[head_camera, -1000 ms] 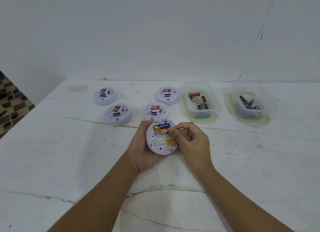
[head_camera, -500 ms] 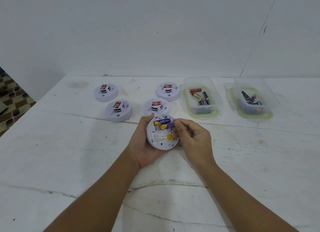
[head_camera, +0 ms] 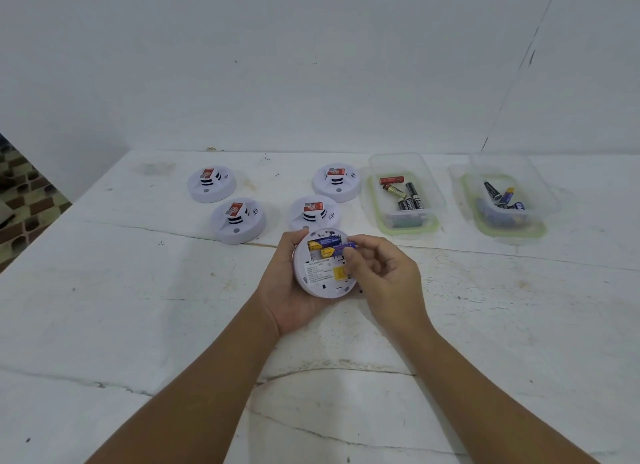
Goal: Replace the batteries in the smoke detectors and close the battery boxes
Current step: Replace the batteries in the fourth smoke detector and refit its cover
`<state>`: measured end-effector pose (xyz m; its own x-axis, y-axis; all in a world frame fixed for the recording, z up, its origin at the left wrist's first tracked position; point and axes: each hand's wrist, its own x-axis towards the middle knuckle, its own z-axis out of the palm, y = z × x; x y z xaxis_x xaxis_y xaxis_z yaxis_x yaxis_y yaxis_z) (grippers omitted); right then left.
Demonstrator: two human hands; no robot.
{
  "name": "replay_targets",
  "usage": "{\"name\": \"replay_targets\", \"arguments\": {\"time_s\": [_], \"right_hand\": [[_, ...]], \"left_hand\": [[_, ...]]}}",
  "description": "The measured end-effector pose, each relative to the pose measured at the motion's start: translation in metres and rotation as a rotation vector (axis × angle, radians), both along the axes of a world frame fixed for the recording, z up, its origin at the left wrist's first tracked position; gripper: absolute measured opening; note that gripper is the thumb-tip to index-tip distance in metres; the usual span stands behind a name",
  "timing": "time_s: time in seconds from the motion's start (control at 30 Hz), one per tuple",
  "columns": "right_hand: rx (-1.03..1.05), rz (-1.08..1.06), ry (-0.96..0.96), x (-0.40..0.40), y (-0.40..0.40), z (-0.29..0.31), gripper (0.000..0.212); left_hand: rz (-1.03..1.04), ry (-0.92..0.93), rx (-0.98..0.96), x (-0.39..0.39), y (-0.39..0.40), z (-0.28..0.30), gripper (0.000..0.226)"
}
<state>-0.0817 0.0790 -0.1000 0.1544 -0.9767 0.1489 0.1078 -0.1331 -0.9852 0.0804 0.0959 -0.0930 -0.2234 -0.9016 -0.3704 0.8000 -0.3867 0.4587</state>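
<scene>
Your right hand (head_camera: 382, 273) pinches a blue-and-yellow cylindrical battery (head_camera: 341, 249) in the open compartment. Your left hand (head_camera: 289, 287) cups the round white plastic smoke detector (head_camera: 323, 264). Clear plastic battery tub (head_camera: 405, 193) at 1 o'clock.

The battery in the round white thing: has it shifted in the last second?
Yes. The right hand has tipped the lower battery so its right end lifts out of the slot. The left hand still cradles the detector; the upper battery stays seated.
</scene>
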Motion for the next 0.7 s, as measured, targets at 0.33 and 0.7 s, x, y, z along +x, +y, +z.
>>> {"name": "replay_targets", "arguments": {"time_s": [0.33,0.7], "right_hand": [[-0.285,-0.154,0.108,0.004,0.012,0.005,0.011],[-0.453,-0.045,0.401,0.009,0.006,0.027,0.039]], "left_hand": [[-0.018,-0.016,-0.040,0.002,-0.001,-0.004,0.059],[-0.036,0.040,-0.051,0.001,0.001,0.000,0.049]]}}
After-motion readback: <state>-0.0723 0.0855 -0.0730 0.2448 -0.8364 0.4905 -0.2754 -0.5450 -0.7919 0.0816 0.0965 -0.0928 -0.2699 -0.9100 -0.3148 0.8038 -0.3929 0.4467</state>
